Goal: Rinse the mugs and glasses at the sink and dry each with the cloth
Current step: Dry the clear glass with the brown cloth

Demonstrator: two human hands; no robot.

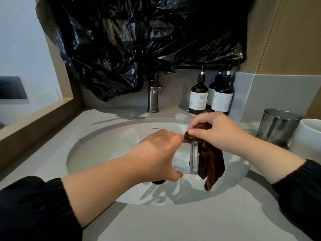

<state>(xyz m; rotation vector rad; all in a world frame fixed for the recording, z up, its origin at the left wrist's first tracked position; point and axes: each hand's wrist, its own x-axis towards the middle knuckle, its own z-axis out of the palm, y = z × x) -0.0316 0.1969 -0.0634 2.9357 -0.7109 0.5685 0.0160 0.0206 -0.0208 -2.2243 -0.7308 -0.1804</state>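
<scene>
Left hand (156, 150) is gripping my glass (185, 159), right hand (217, 131) is pinching the cloth (212, 164) onto its rim, drying; rotating should follow.

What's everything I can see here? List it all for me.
glass: one, clear, sideways over the sink
cloth: one, brown, against the glass's right end
sink: one, white, in the counter
counter: one, grey, around the sink
tap: one, steel, behind the sink
bottles: three, dark brown, back right
steel cup: one, silver, right of sink
white cup: one, white, far right
plastic bag: one, black, above the tap
left hand: one, grips the glass
right hand: one, pinches the cloth
</scene>
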